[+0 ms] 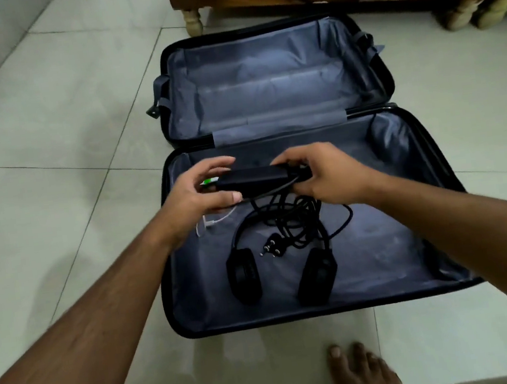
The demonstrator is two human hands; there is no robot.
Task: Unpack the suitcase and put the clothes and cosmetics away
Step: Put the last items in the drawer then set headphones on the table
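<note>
A black power adapter (249, 180) is held over the open suitcase (423, 126), gripped at its right end by the right hand (323, 173) and met at its left end by the left hand (201, 192). Below the fingers, its black cable (297, 218) is tangled above black headphones (246, 275); a white cable (214, 222) is seen under the left fingers.

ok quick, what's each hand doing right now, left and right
Left hand: fingers spread at the left end of the black power adapter, grip unclear.
Right hand: grips the adapter's right end and its cable.
</note>
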